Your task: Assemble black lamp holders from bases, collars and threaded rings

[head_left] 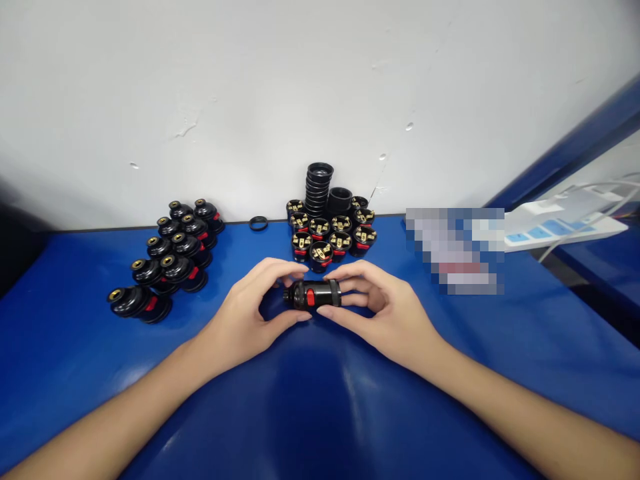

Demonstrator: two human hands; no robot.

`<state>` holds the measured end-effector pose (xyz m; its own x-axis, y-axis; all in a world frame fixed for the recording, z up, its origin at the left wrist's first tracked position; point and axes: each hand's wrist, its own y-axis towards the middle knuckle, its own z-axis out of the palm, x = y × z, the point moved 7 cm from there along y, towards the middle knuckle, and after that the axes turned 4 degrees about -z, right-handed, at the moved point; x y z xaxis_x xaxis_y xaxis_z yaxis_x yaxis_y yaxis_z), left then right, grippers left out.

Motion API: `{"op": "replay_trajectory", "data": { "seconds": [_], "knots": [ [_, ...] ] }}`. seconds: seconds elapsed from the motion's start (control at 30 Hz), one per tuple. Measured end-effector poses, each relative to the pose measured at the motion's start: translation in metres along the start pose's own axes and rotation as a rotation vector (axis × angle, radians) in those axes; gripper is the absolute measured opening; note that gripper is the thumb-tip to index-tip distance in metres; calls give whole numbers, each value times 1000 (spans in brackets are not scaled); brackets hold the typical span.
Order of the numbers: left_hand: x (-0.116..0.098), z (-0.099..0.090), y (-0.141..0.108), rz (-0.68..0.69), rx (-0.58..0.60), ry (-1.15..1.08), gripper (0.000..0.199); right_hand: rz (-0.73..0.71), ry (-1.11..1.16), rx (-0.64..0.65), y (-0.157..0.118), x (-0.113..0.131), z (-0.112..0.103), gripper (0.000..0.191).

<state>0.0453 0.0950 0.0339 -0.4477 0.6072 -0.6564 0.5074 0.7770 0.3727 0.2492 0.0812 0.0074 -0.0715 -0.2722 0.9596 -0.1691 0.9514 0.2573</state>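
Note:
A black connector point(323, 293) with a red tab lies sideways between my two hands, its narrow end toward the left. My left hand point(265, 300) curves around the narrow end, with thumb below and fingers above it. Around the wide end, my right hand point(380, 300) has its thumb at the lower edge and fingertips at the upper edge and behind. Just beyond them stand several open black sockets point(321, 253) with brass contacts and red tabs. At the left, several assembled black connectors point(133, 301) stand in slanted rows.
Behind the sockets rises a stack of black rings point(319, 190), beside a wider black ring point(340, 199). A thin black ring point(259, 223) lies near the wall. On the right are a blurred packet point(450, 247) and a white power strip point(565, 230) with cables.

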Motion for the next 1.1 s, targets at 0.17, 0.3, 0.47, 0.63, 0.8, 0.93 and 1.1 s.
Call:
{"op": "replay_trajectory", "data": {
  "seconds": [0.17,0.3,0.47,0.63,0.8,0.93,1.1],
  "knots": [
    [3,2,0,-53,21,67,30,5,3,-3,0,0,0,41],
    [3,-1,-1,-17,-37,-41,80,18,12,-17,1,-1,-1,43],
    [3,3,0,-31,32,57,37,11,14,-3,2,1,0,42],
    [1,0,2,-6,9,73,30,-13,34,22,1,5,2,38],
    [-3,-1,1,19,4,68,41,-21,44,20,1,5,2,38],
    [-4,-1,1,26,0,46,32,-37,34,28,2,5,2,37],
    [-4,-4,1,43,-26,-34,35,-19,0,29,1,7,1,36]
  ]
}}
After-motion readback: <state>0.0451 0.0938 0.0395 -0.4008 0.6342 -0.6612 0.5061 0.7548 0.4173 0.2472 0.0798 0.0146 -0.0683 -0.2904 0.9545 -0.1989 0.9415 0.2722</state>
